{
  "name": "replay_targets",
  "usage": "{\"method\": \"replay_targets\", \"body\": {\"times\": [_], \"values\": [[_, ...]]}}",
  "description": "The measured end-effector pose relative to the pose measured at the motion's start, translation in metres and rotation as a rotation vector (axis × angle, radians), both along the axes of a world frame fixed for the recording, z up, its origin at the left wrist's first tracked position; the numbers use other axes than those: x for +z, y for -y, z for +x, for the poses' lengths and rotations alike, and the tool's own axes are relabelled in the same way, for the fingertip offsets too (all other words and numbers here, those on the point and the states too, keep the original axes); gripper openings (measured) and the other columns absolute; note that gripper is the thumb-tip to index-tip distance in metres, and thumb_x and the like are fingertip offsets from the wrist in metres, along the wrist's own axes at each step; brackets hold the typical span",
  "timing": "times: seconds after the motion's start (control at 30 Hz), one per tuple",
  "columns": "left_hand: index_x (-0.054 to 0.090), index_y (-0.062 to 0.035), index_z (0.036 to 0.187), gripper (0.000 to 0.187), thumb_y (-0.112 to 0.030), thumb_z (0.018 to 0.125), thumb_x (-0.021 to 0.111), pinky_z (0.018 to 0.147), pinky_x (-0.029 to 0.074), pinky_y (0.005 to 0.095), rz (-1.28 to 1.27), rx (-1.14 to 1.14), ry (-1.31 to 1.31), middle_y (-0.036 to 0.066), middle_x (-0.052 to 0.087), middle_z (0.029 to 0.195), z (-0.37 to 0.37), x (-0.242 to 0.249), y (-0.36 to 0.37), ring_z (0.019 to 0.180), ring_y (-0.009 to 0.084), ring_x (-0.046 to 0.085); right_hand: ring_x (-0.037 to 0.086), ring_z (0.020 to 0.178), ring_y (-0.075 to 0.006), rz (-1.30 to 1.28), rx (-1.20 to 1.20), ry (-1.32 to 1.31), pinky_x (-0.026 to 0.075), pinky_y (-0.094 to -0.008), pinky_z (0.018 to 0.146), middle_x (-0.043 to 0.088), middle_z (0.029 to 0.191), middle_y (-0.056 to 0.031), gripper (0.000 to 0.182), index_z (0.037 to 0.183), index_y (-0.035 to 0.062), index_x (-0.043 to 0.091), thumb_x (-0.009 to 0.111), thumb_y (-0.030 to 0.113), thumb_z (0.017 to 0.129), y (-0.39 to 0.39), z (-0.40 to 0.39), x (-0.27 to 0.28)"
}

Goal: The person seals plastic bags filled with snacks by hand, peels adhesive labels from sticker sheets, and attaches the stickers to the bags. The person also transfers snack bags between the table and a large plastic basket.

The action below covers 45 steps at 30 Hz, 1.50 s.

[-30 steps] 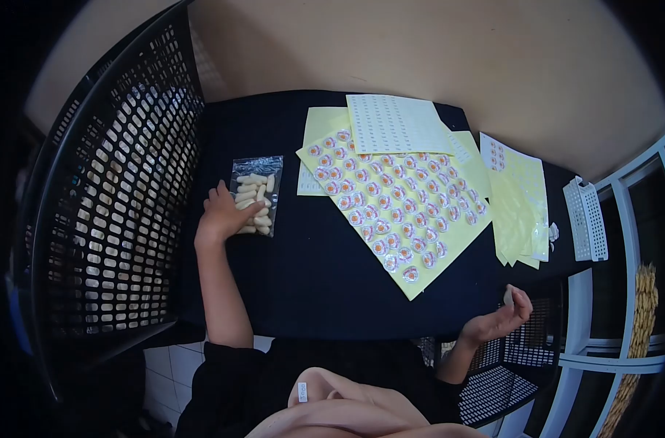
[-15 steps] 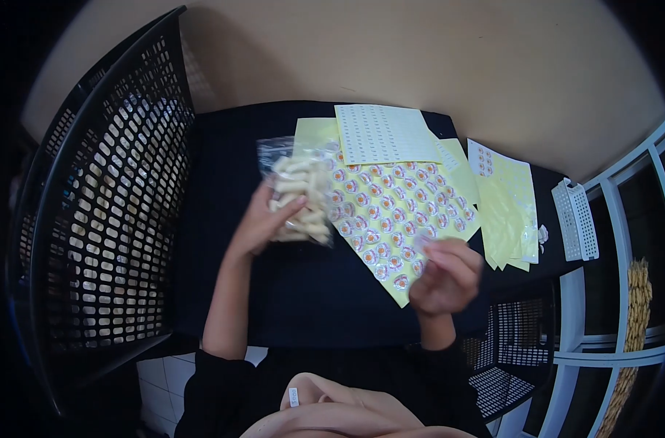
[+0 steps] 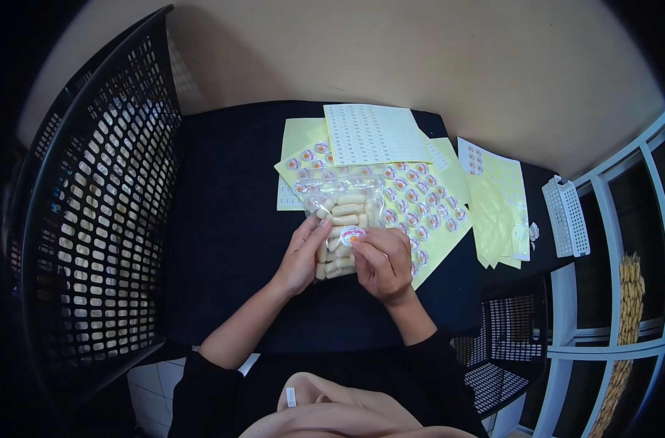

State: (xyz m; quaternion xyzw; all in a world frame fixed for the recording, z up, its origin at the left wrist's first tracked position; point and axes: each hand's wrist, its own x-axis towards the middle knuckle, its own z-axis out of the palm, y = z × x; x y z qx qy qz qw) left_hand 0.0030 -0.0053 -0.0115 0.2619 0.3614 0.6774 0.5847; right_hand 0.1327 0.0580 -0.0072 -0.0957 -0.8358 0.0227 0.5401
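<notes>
A clear plastic bag (image 3: 349,200) full of pale, finger-shaped snack pieces is held over the middle of the dark table. Gripping its left side is my left hand (image 3: 301,252), the thumb lying across the front. My right hand (image 3: 385,263) pinches a round sticker (image 3: 353,235) with an orange centre and red lettering, right at the front of the bag. Behind the bag lies a yellow sheet of round stickers (image 3: 427,212), partly hidden by it. A white sheet with rows of small labels (image 3: 376,135) overlaps that sheet's upper part.
On the left stands a tall black slotted basket (image 3: 99,219) with pale contents behind its wall. To the right are yellow backing sheets (image 3: 493,226) and a small white basket (image 3: 566,217). Another black basket (image 3: 504,343) sits low at the right.
The bag has moved right and toward me, now facing up more squarely. My right hand has come left from over the sticker sheet, bringing the sticker to the bag's front.
</notes>
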Motion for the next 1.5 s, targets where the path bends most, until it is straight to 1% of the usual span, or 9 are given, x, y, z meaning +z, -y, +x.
{"method": "replay_targets", "body": {"times": [0.1,0.5,0.8,0.97,1.07,1.2,1.27,1.37,1.5], "values": [[0.032,-0.0013,0.123,0.037,-0.019,0.091,0.035,0.085,0.041,0.0265,-0.008,0.002,0.002,0.01,0.047,0.112,-0.001,0.0,-0.001,0.1,0.0128,0.049,0.056,0.074,-0.0208,-0.007,-0.027,0.01,0.043,-0.0306,0.064,0.055,0.082,-0.0066,0.015,0.083,0.0055,0.055,0.062,0.003,0.07,0.001,-0.001,0.001],[0.032,-0.0007,0.124,0.038,-0.02,0.091,0.035,0.084,0.04,0.0247,-0.016,0.027,-0.044,0.009,0.047,0.112,-0.003,-0.003,-0.003,0.099,0.0112,0.048,0.054,0.08,-0.019,-0.063,-0.076,0.164,0.038,-0.0309,0.073,0.056,0.083,-0.0036,0.016,0.081,0.0056,0.059,0.064,0.004,0.066,0.001,-0.002,0.002],[0.034,-0.0014,0.123,0.038,-0.019,0.09,0.039,0.082,0.042,0.0247,-0.064,-0.041,-0.03,0.009,0.049,0.11,-0.008,-0.003,-0.001,0.097,0.0112,0.049,0.046,0.1,-0.0187,-0.129,-0.122,0.304,0.028,-0.0351,0.088,0.056,0.104,-0.0008,0.024,0.092,0.0167,0.063,0.063,0.024,0.069,-0.001,0.007,0.011],[0.036,0.0018,0.118,0.044,-0.007,0.08,0.055,0.082,0.042,0.0256,-0.015,-0.004,-0.189,0.009,0.05,0.108,-0.008,0.008,-0.002,0.096,0.0111,0.05,0.026,0.119,-0.0296,-0.285,-0.119,0.3,0.02,-0.0374,0.096,0.035,0.129,-0.0143,0.029,0.102,0.0221,0.061,0.058,0.029,0.074,-0.002,0.008,0.013],[0.037,0.0025,0.116,0.044,-0.006,0.078,0.058,0.083,0.042,0.0261,-0.033,-0.046,-0.253,0.009,0.05,0.108,-0.011,0.007,0.0,0.097,0.0115,0.05,0.016,0.123,-0.036,-0.348,-0.157,0.359,0.014,-0.0411,0.1,0.027,0.131,-0.0225,0.028,0.102,0.0183,0.062,0.052,0.03,0.078,-0.003,0.007,0.014],[0.037,0.0021,0.116,0.045,-0.006,0.077,0.058,0.083,0.042,0.0265,0.004,-0.023,-0.293,0.009,0.05,0.108,-0.014,-0.001,0.0,0.098,0.0121,0.049,0.024,0.121,-0.0362,-0.386,-0.099,0.324,0.019,-0.0401,0.099,0.028,0.13,-0.0232,0.029,0.103,0.0161,0.061,0.054,0.026,0.077,-0.005,0.004,0.011],[0.037,0.0021,0.116,0.045,-0.006,0.077,0.058,0.084,0.042,0.0263,0.014,-0.07,-0.364,0.009,0.051,0.107,-0.013,-0.003,0.0,0.098,0.0122,0.049,0.041,0.108,-0.033,-0.614,0.109,0.16,0.034,-0.0379,0.089,0.037,0.123,-0.0214,0.034,0.105,0.0132,0.059,0.062,0.015,0.071,-0.01,0.003,0.005],[0.037,0.0019,0.117,0.046,-0.006,0.077,0.059,0.084,0.041,0.0263,0.027,-0.13,-0.313,0.009,0.051,0.106,-0.005,-0.001,-0.001,0.099,0.0125,0.049,0.051,0.095,-0.0298,-0.792,0.121,0.087,0.041,-0.0348,0.081,0.046,0.11,-0.0179,0.039,0.105,0.0074,0.057,0.066,0.011,0.067,-0.013,0.008,0.006],[0.034,0.0012,0.12,0.05,-0.006,0.077,0.058,0.086,0.04,0.0273,0.058,-0.173,-0.446,0.009,0.051,0.108,-0.01,-0.005,-0.005,0.1,0.0137,0.049,0.054,0.09,-0.0219,-0.933,0.272,0.045,0.046,-0.0308,0.077,0.049,0.1,-0.0125,0.049,0.111,0.0043,0.05,0.065,0.005,0.065,-0.017,0.007,0.007]]}}
